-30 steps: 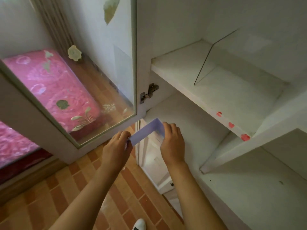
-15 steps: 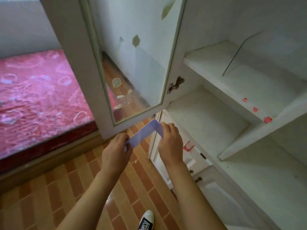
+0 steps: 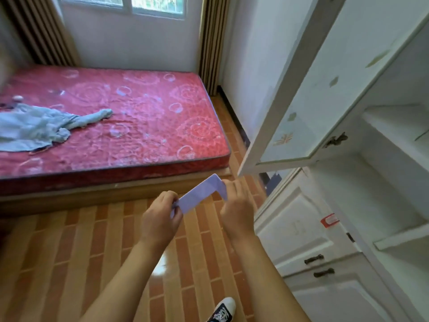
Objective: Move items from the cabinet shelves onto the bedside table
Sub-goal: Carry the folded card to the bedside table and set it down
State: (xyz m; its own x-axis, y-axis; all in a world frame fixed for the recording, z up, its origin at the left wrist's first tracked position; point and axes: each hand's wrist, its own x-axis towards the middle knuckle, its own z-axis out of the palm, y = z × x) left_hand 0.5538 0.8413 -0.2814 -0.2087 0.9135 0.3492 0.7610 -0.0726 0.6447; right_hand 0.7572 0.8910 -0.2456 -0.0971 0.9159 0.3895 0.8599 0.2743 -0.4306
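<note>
Both hands pinch the folded paper (image 3: 199,194), left hand (image 3: 162,217) on one end, right hand (image 3: 236,212) on the other, out over the floor. Shelves (image 3: 399,126) look bare; no bedside table visible, so drop-off's probably left.

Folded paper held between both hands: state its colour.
Pale lilac folded paper, plain, no pattern; head view, the only one.

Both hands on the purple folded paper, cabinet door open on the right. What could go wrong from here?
1. The purple folded paper is pinched only at its ends by the left hand and right hand; pulling apart could tear or crease it.
2. The open cabinet door hangs beside the right hand; its lower corner could be bumped when turning.
3. No bedside table is in view, so the drop-off spot is unconfirmed.
</note>
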